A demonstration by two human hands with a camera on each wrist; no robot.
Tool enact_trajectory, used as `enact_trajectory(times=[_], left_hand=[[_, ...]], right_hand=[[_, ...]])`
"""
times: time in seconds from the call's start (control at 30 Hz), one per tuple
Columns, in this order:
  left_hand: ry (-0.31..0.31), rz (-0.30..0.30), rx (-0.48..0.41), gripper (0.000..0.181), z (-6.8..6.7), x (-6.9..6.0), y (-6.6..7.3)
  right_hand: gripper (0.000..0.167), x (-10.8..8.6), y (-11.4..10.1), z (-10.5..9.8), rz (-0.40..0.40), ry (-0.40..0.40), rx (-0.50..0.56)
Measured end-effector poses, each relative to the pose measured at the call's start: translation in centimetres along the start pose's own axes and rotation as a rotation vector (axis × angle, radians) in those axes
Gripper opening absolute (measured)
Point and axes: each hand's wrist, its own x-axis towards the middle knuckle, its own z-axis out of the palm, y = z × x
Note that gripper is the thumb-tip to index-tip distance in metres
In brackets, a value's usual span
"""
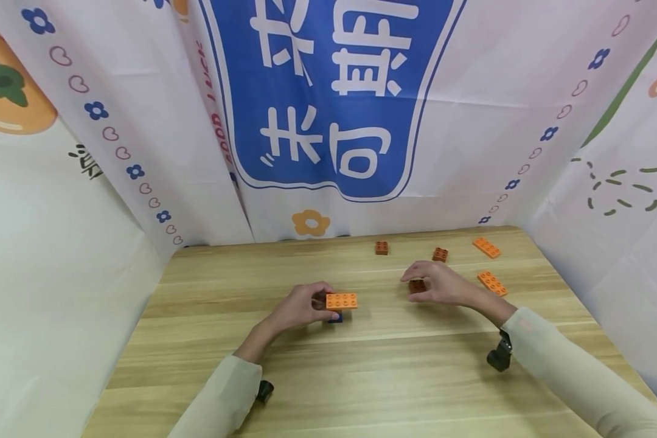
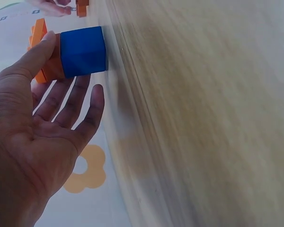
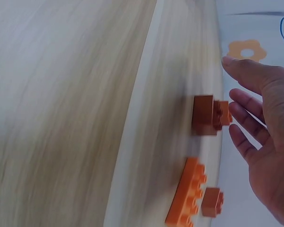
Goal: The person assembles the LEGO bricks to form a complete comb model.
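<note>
My left hand [image 1: 305,306] pinches a small stack of toy building bricks with thumb and fingers. On top of the stack is a long orange brick [image 1: 342,301]. Under it, in the left wrist view, sit a brown-orange brick [image 2: 55,61] and a blue brick [image 2: 84,51] at the bottom. My right hand [image 1: 437,283] hovers around a small brown brick [image 1: 418,286], thumb and fingers spread apart. In the right wrist view those fingers stand off the brown brick [image 3: 203,115], holding nothing.
Two more brown bricks [image 1: 381,247] [image 1: 440,254] lie near the back edge of the wooden table [image 1: 361,377]. Two long orange bricks [image 1: 486,247] [image 1: 492,283] lie at the right. A printed cloth [image 1: 471,109] hangs behind and at both sides.
</note>
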Motion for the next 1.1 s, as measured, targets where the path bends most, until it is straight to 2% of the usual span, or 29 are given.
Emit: enact_trajectory(times=[0.33, 0.7, 1.1], left_hand=[[0.010, -0.006, 0.010, 0.036, 0.0, 0.2, 0.0], [-0.004, -0.023, 0.025, 0.031, -0.1, 0.6, -0.2], [-0.018, -0.034, -0.002, 0.028, -0.2, 0.6, -0.1]], right_hand=[[0.040, -0.9, 1.1, -0.5, 0.053, -0.025, -0.003], [0.040, -1.3, 2.4, -0.4, 0.092, 0.001, 0.001], [0.035, -1.4, 2.7, -0.5, 0.127, -0.002, 0.020]])
